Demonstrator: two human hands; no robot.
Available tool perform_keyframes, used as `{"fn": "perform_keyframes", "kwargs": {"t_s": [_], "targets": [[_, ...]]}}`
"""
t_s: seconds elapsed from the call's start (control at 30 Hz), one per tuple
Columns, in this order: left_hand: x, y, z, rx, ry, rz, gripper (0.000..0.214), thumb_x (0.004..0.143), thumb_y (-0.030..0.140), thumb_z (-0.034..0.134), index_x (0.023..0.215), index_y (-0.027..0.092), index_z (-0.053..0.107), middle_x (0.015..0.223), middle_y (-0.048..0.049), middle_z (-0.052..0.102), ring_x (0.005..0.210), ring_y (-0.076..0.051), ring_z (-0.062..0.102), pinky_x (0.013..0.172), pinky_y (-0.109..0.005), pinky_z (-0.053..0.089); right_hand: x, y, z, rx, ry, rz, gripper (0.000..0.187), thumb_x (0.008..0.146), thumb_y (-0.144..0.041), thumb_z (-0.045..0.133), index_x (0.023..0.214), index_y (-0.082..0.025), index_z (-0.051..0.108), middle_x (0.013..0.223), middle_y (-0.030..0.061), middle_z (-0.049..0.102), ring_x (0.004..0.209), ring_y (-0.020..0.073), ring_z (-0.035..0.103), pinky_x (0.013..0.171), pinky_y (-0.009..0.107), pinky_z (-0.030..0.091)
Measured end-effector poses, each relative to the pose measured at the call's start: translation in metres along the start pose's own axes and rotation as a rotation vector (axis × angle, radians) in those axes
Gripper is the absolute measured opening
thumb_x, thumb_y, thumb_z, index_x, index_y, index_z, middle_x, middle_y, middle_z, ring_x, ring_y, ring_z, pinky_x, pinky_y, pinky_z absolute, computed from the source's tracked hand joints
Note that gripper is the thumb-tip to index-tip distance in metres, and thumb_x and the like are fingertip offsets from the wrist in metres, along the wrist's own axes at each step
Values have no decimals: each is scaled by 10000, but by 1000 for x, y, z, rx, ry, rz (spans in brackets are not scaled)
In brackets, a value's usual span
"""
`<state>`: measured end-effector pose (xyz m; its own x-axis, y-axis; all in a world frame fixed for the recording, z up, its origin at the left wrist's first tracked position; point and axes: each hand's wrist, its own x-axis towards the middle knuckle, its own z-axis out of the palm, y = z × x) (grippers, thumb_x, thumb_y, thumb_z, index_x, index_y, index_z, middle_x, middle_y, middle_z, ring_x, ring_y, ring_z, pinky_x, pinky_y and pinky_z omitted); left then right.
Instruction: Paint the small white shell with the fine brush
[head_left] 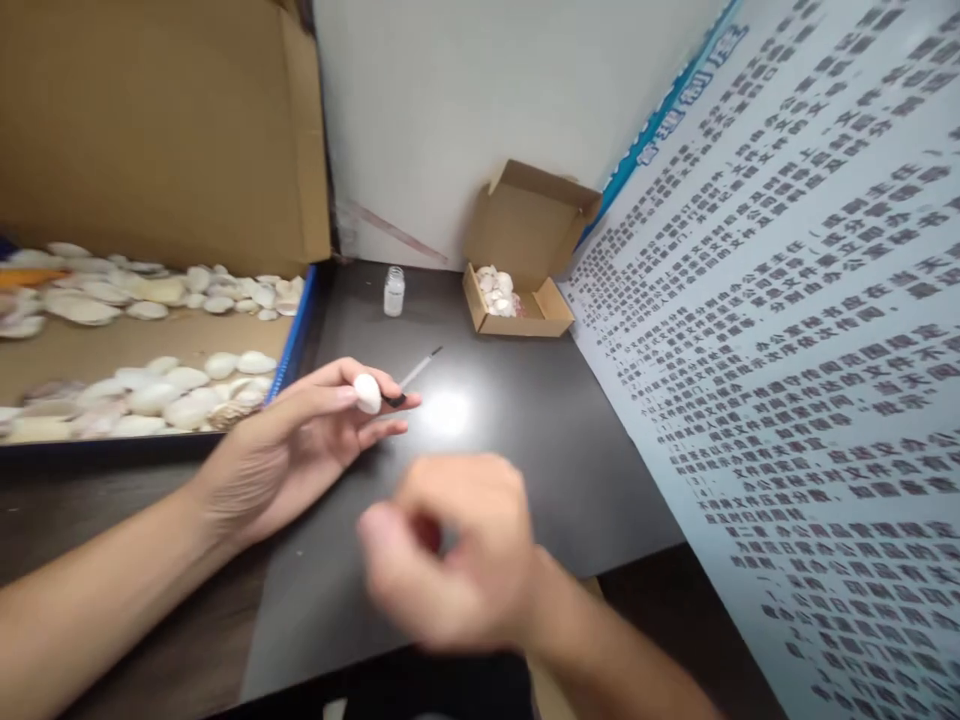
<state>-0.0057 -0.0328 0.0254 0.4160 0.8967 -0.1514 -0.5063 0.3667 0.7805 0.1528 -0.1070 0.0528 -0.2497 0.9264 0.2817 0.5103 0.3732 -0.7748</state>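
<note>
My left hand (307, 435) is closed, pinching a small white seashell (367, 393) by its thumb and fingertips. A thin brush (418, 372) with a black cap and a clear stem is also held between its fingers, its dark tip pointing up and right. Nearer the camera, my right hand (465, 560) is curled with the thumb bent toward the fingers. It is blurred, and whatever its fingers might hold is hidden. Beyond the hands, a small clear bottle (394, 295) stands uncapped on the dark table (585, 440).
On the left, a large cardboard box (289, 365) with a blue edge and raised lid contains rows of seashells (187, 385). A small open carton (525, 325) with more shells (495, 290) sits at the back. A printed panel (787, 300) borders the table's right side.
</note>
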Motion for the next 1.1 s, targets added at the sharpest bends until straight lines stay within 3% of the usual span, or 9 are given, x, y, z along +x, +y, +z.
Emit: {"fn": "perform_keyframes", "kwargs": {"t_s": [0.1, 0.2, 0.33, 0.47, 0.63, 0.77, 0.87, 0.97, 1.1], "targets": [[-1, 1, 0, -62, -28, -12, 57, 809, 191, 695, 759, 169, 708, 895, -52, 676, 991, -223, 646, 902, -334, 577, 20, 25, -17, -82, 4, 129, 258, 899, -271, 578, 668, -196, 490, 591, -49, 495, 531, 90, 439, 535, 253, 343], [-2, 2, 2, -143, -72, -18, 76, 821, 176, 666, 753, 162, 698, 906, -51, 670, 907, -189, 642, 879, -322, 577, 37, 48, -24, -42, -55, 200, 169, 917, -370, 596, 889, -203, 588, 788, -18, 619, 674, 124, 539, 625, 263, 399], [-3, 6, 5, -203, -90, -19, 73, 801, 180, 669, 734, 162, 692, 878, -44, 644, 952, -203, 633, 922, -324, 552, 50, 60, -8, 209, -55, 136, 211, 908, -342, 615, 1061, -209, 669, 1020, 34, 674, 949, 174, 602, 809, 296, 448], [-4, 9, 3, -242, -90, 2, 67, 792, 182, 676, 727, 165, 676, 814, -23, 601, 915, -165, 597, 992, -330, 523, 56, 59, 7, 461, -21, 180, 223, 844, -338, 689, 1020, -205, 721, 903, 16, 687, 847, 166, 596, 787, 309, 442], [-1, 10, -1, -253, -98, -16, 70, 810, 182, 666, 742, 165, 673, 848, -26, 622, 924, -165, 600, 994, -338, 518, 61, 57, 6, 633, -74, 257, 246, 811, -351, 728, 981, -174, 712, 804, -10, 628, 750, 128, 565, 770, 295, 462], [2, 8, -4, -219, -106, -56, 97, 832, 188, 652, 740, 167, 674, 964, -50, 660, 1065, -231, 604, 1021, -418, 504, 67, 61, -8, 578, -52, 220, 249, 817, -327, 732, 1009, -179, 677, 906, 30, 684, 835, 155, 628, 796, 307, 506], [4, 7, -6, -170, -64, -50, 91, 826, 181, 669, 736, 169, 679, 978, -64, 643, 1172, -269, 562, 981, -394, 517, 70, 70, -22, 390, -20, 165, 223, 841, -301, 694, 1027, -180, 675, 878, 27, 685, 817, 157, 635, 797, 317, 520], [5, 8, -6, -112, -13, -20, 76, 824, 191, 689, 752, 166, 682, 907, -48, 587, 992, -206, 578, 778, -288, 538, 67, 81, -31, 120, 33, 76, 206, 852, -256, 671, 1045, -192, 702, 886, 33, 695, 804, 164, 629, 783, 324, 519], [8, 7, -5, -76, 36, -43, 95, 829, 201, 694, 754, 160, 653, 756, -5, 504, 663, -117, 471, 565, -227, 446, 58, 92, -32, -59, 1, -101, 219, 906, -228, 632, 1114, -204, 695, 939, 61, 698, 855, 187, 661, 783, 327, 543]]}}
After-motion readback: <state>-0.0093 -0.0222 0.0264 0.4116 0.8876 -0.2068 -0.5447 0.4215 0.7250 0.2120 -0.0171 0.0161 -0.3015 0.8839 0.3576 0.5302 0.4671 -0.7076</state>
